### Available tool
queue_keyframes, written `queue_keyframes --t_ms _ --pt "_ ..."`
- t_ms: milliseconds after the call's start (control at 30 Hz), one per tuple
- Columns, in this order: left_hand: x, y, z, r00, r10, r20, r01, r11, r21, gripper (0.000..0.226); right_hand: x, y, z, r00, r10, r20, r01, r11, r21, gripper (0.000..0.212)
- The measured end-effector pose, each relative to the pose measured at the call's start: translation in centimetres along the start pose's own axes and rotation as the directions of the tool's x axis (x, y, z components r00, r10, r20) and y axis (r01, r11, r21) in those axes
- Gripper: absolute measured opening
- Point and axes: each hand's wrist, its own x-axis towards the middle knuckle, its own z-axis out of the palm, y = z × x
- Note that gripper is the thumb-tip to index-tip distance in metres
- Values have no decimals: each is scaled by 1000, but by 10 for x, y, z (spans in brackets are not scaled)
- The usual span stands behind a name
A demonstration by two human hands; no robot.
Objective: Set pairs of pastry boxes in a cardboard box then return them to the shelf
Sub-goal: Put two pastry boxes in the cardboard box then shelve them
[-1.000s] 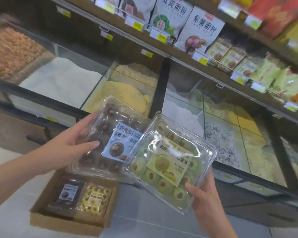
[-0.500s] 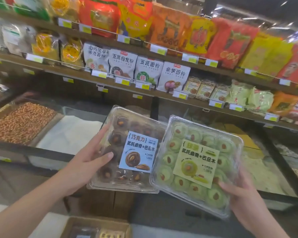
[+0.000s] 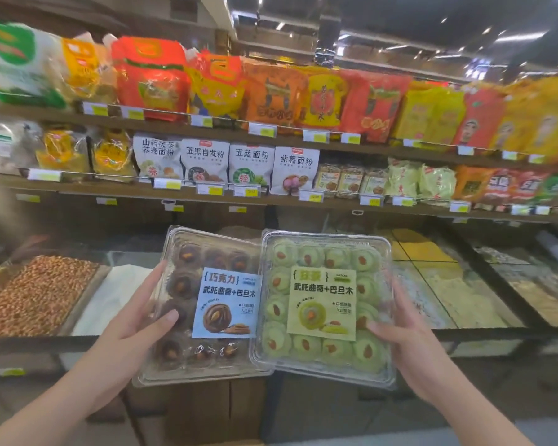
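While the left hand (image 3: 132,329) grips the chocolate pastry box (image 3: 203,304), fingers clamped on its edge, the right hand (image 3: 400,333) clamps the matcha pastry box (image 3: 322,304); both are raised higher before the shelf (image 3: 271,201), the cardboard box gone from view.

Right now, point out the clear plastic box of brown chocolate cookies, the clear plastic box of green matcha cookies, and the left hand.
brown chocolate cookie box (image 3: 224,305): head view, blue label.
green matcha cookie box (image 3: 322,304): head view, green label.
left hand (image 3: 132,329): head view, back of hand.
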Motion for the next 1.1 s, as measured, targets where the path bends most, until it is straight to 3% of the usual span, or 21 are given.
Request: queue_keyframes --t_ms 167,333,500,567,667,767,967,1100 --pt "-13 11 -29 996 -17 85 12 998 56 71 -35 4 22 997 -44 -67 46 999 26 91" --pt "-26 20 -35 980 -17 197 6 999 53 65 -89 2 29 981 -102 -164 113 992 58 92" --pt "-53 31 -8 940 24 340 -24 1000 -4 58 -162 -14 17 961 -149 -233 163 986 44 88" --pt "-64 33 9 922 51 385 -40 999 -36 66 -201 -27 13 945 -177 -274 194 980 34 82" --pt "-89 39 45 861 23 508 -6 999 -36 64 -266 -40 -6 910 -199 -365 215 977 4 80" --pt "-117 40 84 788 26 615 16 998 -63 67 -338 -46 -27 852 -217 -477 228 973 -35 82" --pt "-206 33 181 653 44 756 38 995 -90 69 -498 -47 -57 660 -244 -711 254 963 -94 85" --pt "-264 21 231 512 74 856 84 987 -136 67 -595 -40 -53 516 -262 -816 277 952 -131 87"
